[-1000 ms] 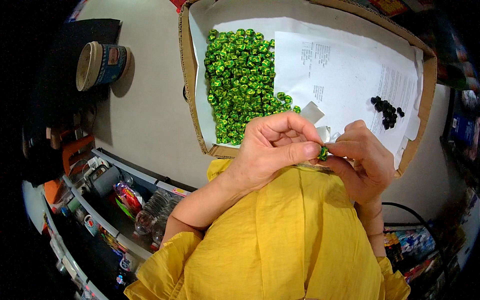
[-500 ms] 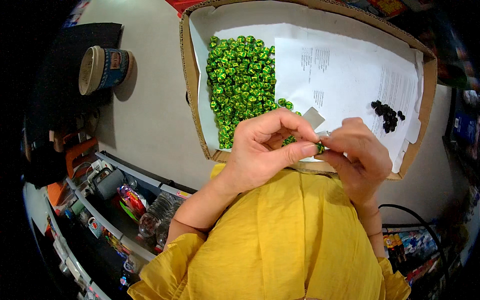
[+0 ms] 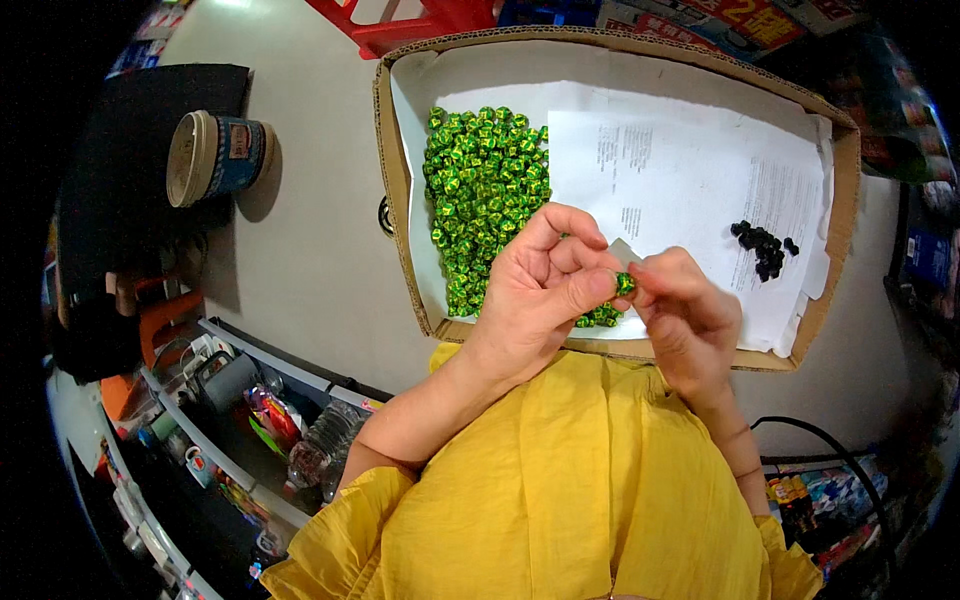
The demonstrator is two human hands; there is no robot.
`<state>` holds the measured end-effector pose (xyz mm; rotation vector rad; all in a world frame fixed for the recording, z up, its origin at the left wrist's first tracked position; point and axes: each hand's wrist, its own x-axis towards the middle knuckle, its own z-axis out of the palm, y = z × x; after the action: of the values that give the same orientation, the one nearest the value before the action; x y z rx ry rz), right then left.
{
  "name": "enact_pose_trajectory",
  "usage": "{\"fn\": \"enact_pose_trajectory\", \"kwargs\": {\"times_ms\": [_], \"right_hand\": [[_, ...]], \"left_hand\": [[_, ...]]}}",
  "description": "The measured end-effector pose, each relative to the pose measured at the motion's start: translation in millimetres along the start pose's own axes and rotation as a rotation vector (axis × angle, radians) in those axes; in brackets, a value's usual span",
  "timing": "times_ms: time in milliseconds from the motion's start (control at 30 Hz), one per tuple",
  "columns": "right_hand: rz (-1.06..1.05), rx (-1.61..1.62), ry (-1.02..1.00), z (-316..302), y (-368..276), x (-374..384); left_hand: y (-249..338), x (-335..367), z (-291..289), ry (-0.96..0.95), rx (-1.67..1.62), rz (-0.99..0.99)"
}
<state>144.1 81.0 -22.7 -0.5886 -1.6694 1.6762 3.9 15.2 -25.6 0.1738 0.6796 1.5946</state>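
Between the thumb and finger of my left hand (image 3: 545, 295) is a small shiny green-and-yellow ball (image 3: 624, 284). My right hand (image 3: 690, 315) is closed right beside it, pinching a thin grey flat piece (image 3: 622, 250) that sticks up past the fingertips. Whether the right fingers also grip the ball, I cannot tell. Both hands are over the near edge of a shallow cardboard box (image 3: 396, 215). A dense pile of similar green balls (image 3: 485, 190) fills its left part, partly hidden by my left hand. Small black pieces (image 3: 768, 250) lie at the right.
White printed paper (image 3: 680, 170) lines the box. A tub with a blue band (image 3: 222, 158) stands on the left, by a black mat (image 3: 110, 200). Shelves with bottles (image 3: 325, 445) are at lower left. A red plastic stool (image 3: 410, 25) is beyond the box, and a black cable (image 3: 830, 430) curves at lower right.
My right hand has shifted slightly left and down, and its fingers have turned, so the green ball shows more clearly. The box appears lower in the view.
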Motion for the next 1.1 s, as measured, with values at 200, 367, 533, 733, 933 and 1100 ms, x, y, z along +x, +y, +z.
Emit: {"fn": "enact_pose_trajectory", "kwargs": {"times_ms": [200,367,533,733,933,1100], "right_hand": [[0.323,0.535,-0.054,-15,-15,18],[0.400,0.577,-0.152,-22,-13,23],[0.374,0.488,-0.265,-26,-15,28],[-0.226,-0.543,-0.119,-22,-15,32],[-0.304,-0.494,-0.040,-31,-10,20],[-0.389,-0.692,-0.081,-28,-13,17]], "left_hand": [[7,7,3,-0.116,-0.034,-0.153],[15,8,4,-0.138,0.000,-0.182],[28,13,4,-0.227,0.312,-0.174],[30,12,16,0.005,0.673,0.084],[23,6,29,0.017,0.515,-0.086],[14,1,19,-0.011,0.490,-0.118]]}}
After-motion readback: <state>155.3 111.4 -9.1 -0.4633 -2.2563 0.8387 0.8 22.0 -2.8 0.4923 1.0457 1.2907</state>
